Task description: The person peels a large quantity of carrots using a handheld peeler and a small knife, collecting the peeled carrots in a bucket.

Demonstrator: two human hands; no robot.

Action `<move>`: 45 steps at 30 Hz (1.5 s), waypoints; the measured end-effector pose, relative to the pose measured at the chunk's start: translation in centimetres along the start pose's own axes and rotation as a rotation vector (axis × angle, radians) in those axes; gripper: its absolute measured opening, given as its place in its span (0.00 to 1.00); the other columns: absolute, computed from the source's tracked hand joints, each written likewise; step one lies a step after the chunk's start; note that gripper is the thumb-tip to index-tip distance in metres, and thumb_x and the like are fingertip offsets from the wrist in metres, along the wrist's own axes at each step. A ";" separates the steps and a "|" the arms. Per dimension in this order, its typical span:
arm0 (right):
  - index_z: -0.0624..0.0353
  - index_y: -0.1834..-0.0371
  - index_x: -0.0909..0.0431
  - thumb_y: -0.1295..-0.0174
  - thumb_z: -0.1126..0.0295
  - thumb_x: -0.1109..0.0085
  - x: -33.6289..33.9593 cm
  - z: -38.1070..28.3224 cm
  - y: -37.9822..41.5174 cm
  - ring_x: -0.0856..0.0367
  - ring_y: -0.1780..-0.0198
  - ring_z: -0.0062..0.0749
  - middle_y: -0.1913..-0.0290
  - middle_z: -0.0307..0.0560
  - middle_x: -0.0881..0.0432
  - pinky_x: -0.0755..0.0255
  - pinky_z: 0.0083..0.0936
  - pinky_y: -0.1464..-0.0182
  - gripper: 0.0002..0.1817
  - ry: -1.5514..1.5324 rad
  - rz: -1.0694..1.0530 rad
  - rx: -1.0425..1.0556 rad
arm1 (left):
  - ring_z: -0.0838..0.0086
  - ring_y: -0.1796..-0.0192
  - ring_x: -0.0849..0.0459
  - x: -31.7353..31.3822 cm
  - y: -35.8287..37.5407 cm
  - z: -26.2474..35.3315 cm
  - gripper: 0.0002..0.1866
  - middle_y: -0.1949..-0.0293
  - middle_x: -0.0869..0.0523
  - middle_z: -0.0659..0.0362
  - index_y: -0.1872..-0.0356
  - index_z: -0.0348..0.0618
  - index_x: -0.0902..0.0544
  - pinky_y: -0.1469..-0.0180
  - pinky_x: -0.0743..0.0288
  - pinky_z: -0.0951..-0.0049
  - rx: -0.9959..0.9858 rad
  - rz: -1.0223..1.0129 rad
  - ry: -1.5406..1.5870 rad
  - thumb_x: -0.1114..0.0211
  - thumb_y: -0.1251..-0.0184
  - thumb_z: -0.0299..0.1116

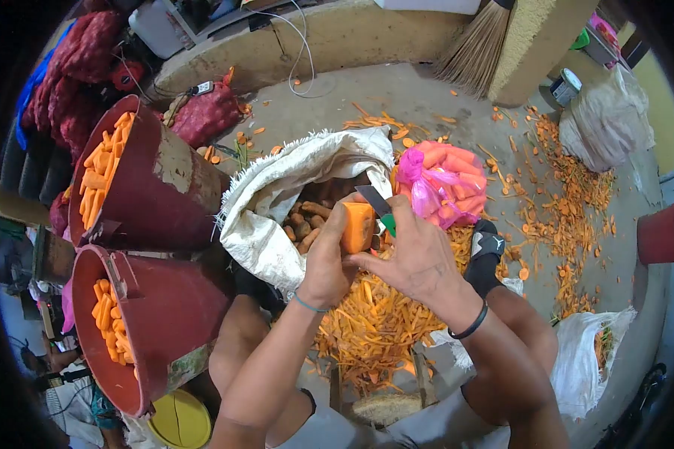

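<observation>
My left hand (327,258) is closed around a thick, partly peeled carrot (358,228). In my right hand (421,262) is a knife (373,199) with a dark blade and a green handle; its blade lies beside the carrot's upper end. Just beyond my left hand, a white woven sack (251,224) gapes open with brown, unpeeled carrots (304,224) inside. A pink plastic bag (445,183) filled with peeled carrots stands past my right hand. Below both hands is a heap of orange peelings (378,322) between my legs.
Two red buckets (172,299) of peeled carrots tilt at the left. Red mesh sacks (202,116) lie behind them. Scraps (569,217) litter the floor at right, near a white sack (606,120). A broom (478,49) leans by a pillar. A yellow lid (180,420) is at lower left.
</observation>
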State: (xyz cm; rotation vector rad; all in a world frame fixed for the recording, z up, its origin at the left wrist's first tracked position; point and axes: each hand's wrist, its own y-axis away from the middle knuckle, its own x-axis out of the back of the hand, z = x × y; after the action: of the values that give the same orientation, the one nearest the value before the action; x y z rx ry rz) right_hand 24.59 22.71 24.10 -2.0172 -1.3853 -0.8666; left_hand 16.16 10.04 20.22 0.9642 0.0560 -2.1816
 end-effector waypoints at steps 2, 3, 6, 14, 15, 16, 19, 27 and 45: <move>0.66 0.47 0.35 0.50 0.47 0.24 -0.2 0.1 0.0 0.16 0.64 0.63 0.65 0.65 0.18 0.22 0.49 0.67 0.40 0.021 -0.017 -0.004 | 0.73 0.48 0.19 -0.1 0.1 0.0 0.29 0.47 0.19 0.59 0.33 0.43 0.29 0.44 0.22 0.67 0.005 0.013 0.022 0.52 0.21 0.56; 0.66 0.48 0.35 0.50 0.46 0.25 -0.3 0.1 0.1 0.16 0.64 0.63 0.65 0.66 0.18 0.22 0.49 0.67 0.40 0.032 -0.026 -0.006 | 0.73 0.48 0.19 -0.2 0.1 0.1 0.28 0.48 0.18 0.59 0.34 0.43 0.29 0.44 0.22 0.67 0.013 0.031 0.049 0.53 0.20 0.55; 0.67 0.49 0.35 0.47 0.44 0.28 -2.1 0.9 0.1 0.16 0.67 0.64 0.70 0.65 0.18 0.22 0.50 0.69 0.40 -0.011 0.048 0.068 | 0.72 0.47 0.19 -0.2 -0.1 0.0 0.27 0.49 0.18 0.59 0.35 0.43 0.28 0.44 0.22 0.66 0.007 0.068 0.137 0.54 0.19 0.54; 0.68 0.53 0.33 0.35 0.43 0.40 -4.4 0.2 0.2 0.17 0.71 0.66 0.77 0.67 0.20 0.25 0.52 0.72 0.32 -0.160 0.001 -0.034 | 0.69 0.47 0.19 0.4 -0.6 -0.7 0.26 0.50 0.18 0.56 0.38 0.40 0.28 0.40 0.25 0.67 -0.118 0.161 0.272 0.56 0.18 0.52; 0.68 0.54 0.32 0.33 0.44 0.41 -4.7 0.0 0.2 0.17 0.70 0.67 0.76 0.68 0.20 0.26 0.53 0.72 0.31 -0.182 -0.008 -0.055 | 0.69 0.47 0.20 0.5 -0.7 -0.9 0.26 0.50 0.18 0.56 0.39 0.40 0.28 0.40 0.25 0.67 -0.140 0.165 0.277 0.56 0.18 0.53; 0.67 0.57 0.32 0.33 0.45 0.42 -5.0 0.0 0.2 0.18 0.71 0.66 0.77 0.67 0.21 0.27 0.51 0.73 0.30 -0.201 0.015 -0.048 | 0.68 0.47 0.20 0.6 -0.8 -1.0 0.26 0.51 0.18 0.56 0.39 0.40 0.28 0.40 0.25 0.66 -0.162 0.168 0.283 0.56 0.18 0.53; 0.66 0.60 0.31 0.31 0.46 0.43 -5.9 0.1 0.4 0.19 0.71 0.66 0.78 0.66 0.22 0.29 0.50 0.73 0.28 -0.246 0.047 -0.050 | 0.67 0.47 0.21 0.6 -1.1 -1.5 0.26 0.52 0.19 0.56 0.40 0.40 0.28 0.39 0.26 0.65 -0.212 0.227 0.277 0.55 0.19 0.53; 0.61 0.60 0.28 0.32 0.47 0.42 -5.2 1.4 -0.1 0.18 0.72 0.61 0.78 0.60 0.21 0.28 0.50 0.75 0.24 -0.128 0.113 0.064 | 0.65 0.43 0.19 0.9 -0.9 0.6 0.32 0.44 0.18 0.51 0.37 0.42 0.29 0.38 0.25 0.64 -0.171 0.091 0.039 0.61 0.20 0.60; 0.61 0.52 0.31 0.31 0.53 0.41 -0.8 3.8 0.6 0.18 0.67 0.59 0.71 0.56 0.19 0.28 0.48 0.70 0.22 -0.114 0.014 0.153 | 0.69 0.75 0.17 2.1 0.1 4.7 0.26 0.62 0.14 0.52 0.41 0.40 0.26 0.79 0.24 0.76 0.475 -0.024 -0.161 0.54 0.21 0.53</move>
State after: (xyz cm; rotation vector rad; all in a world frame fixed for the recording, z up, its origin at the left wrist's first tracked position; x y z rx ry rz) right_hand 25.72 24.86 21.01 -1.9817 -1.4514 -0.6281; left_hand 12.38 7.27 22.21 1.0356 -0.5513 -2.3363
